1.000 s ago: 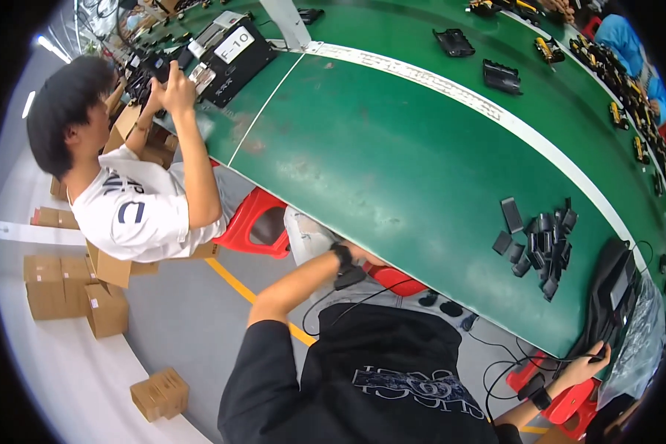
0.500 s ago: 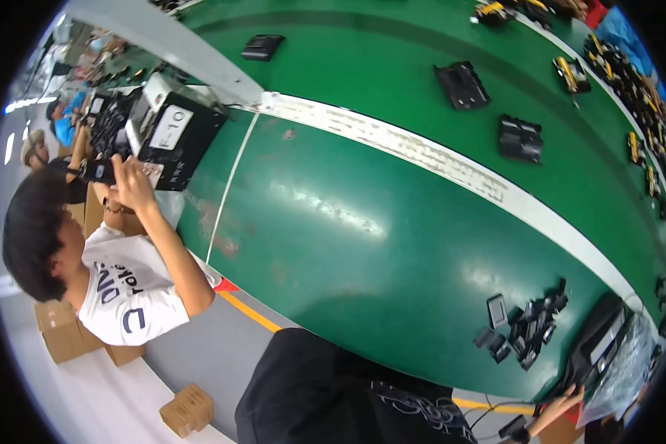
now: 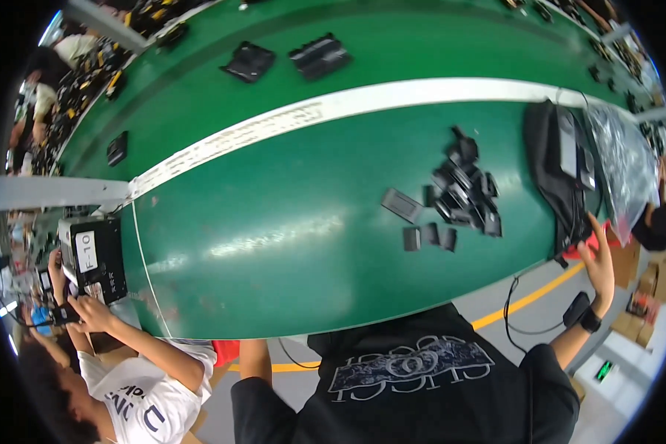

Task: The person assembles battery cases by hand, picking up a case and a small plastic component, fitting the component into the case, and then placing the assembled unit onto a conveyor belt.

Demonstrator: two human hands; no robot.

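My right hand [image 3: 599, 263] is at the table's right front edge, beside the lower end of a black fabric bag [image 3: 546, 155]. Its fingers are apart, and I see nothing held in them. A light grey strip-shaped piece [image 3: 567, 144] lies on that bag. Of my left arm, only the forearm [image 3: 255, 360] shows, reaching the front edge of the green table [image 3: 288, 281]; the hand itself is hidden. Left of the bag lies a loose pile of small black plastic parts [image 3: 462, 192], with a flat dark grey rectangular piece [image 3: 402, 205] beside it.
A clear plastic bag [image 3: 623, 163] lies at the far right, with something red [image 3: 590, 243] below. A white divider strip [image 3: 392, 94] crosses the table; black plastic housings [image 3: 320, 57] lie beyond. At left, a co-worker in a white shirt [image 3: 152, 388] handles a device by a black box [image 3: 100, 259].
My view has swung rightward, so the parts pile and black bag now sit nearer the middle. My left forearm has come into view. My right hand remains by the black bag.
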